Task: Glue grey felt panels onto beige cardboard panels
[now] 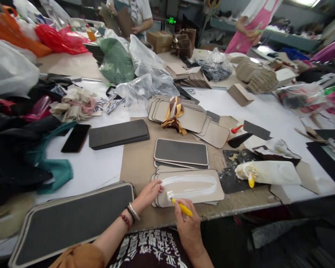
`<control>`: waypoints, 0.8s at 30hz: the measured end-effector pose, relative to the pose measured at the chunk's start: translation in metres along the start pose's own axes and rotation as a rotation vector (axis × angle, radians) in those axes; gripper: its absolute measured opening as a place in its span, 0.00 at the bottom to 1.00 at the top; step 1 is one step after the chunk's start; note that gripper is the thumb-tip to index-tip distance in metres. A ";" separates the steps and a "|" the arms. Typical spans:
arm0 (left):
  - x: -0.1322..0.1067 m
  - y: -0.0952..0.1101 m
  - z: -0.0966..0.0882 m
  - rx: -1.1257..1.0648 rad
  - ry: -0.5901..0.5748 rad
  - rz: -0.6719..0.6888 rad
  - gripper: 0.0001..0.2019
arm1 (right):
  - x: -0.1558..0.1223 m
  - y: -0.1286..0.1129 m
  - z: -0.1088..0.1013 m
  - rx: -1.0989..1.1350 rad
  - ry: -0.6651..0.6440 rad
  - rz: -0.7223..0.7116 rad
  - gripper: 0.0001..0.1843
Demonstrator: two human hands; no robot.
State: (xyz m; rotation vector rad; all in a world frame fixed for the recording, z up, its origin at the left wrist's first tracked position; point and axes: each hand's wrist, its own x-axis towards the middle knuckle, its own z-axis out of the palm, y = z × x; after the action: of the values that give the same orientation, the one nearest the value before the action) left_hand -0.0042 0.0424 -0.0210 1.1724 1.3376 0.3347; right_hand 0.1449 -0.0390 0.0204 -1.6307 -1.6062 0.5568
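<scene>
My right hand (187, 223) is closed around the yellow handle of a glue brush (182, 207). White paste covers the bristles, which touch the top beige board (194, 188) of a stack with rounded corners. A loop of wet white streaks runs along that board. At its left edge lies my left hand (150, 192), fingers stretched out and touching the board, holding nothing. Just behind are a few dark panels (181, 152) with beige rims. To the right, a whitish plastic bottle (276, 172) lies on its side, its cut mouth crusted with paste.
Larger dark-faced boards (75, 219) are stacked at left front. Beyond them lie a phone (76, 138) and dark strips (119, 134). More beige boards (191, 118) carry a brown and yellow ribbon (173, 116). Plastic bags (147, 87) crowd the back; two people stand beyond.
</scene>
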 end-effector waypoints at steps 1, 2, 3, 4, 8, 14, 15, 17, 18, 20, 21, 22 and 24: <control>0.003 0.001 -0.002 0.006 -0.014 -0.014 0.19 | 0.000 -0.002 0.004 0.025 -0.004 0.031 0.09; 0.005 0.003 -0.003 0.025 -0.024 -0.020 0.19 | -0.001 -0.002 0.007 0.052 -0.010 0.069 0.09; 0.007 0.005 -0.004 0.051 -0.028 -0.020 0.19 | -0.002 -0.002 0.010 0.085 -0.019 0.112 0.10; 0.008 0.007 -0.005 0.082 -0.031 -0.016 0.19 | -0.003 0.000 0.012 0.123 -0.030 0.160 0.11; 0.006 0.022 -0.011 0.245 -0.007 0.030 0.16 | -0.006 0.013 0.005 0.222 -0.036 0.339 0.14; -0.021 0.032 -0.011 0.494 0.092 0.062 0.16 | 0.003 0.021 -0.005 0.209 0.088 0.433 0.17; -0.027 0.030 -0.008 0.561 0.079 0.093 0.16 | 0.005 0.020 -0.002 0.240 0.082 0.445 0.17; -0.039 0.026 -0.002 0.712 0.021 0.179 0.14 | 0.009 0.019 0.006 0.296 0.058 0.468 0.17; -0.044 0.023 0.001 0.786 -0.010 0.216 0.13 | 0.011 0.021 0.008 0.303 0.050 0.473 0.17; -0.050 0.018 0.006 0.881 -0.039 0.251 0.12 | 0.014 0.032 0.002 0.268 0.058 0.460 0.18; -0.052 0.016 0.007 0.906 -0.041 0.257 0.12 | 0.015 0.041 -0.006 0.225 0.081 0.448 0.19; -0.053 0.014 0.009 0.922 -0.040 0.263 0.12 | 0.016 0.052 -0.018 0.165 0.117 0.442 0.20; -0.053 0.011 0.010 0.932 -0.034 0.281 0.12 | 0.019 0.077 -0.049 0.017 0.200 0.463 0.23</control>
State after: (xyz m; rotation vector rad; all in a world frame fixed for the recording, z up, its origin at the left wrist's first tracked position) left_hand -0.0057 0.0018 0.0160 2.1354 1.3216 -0.1506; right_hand 0.2336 -0.0247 -0.0044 -1.9887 -1.0774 0.6138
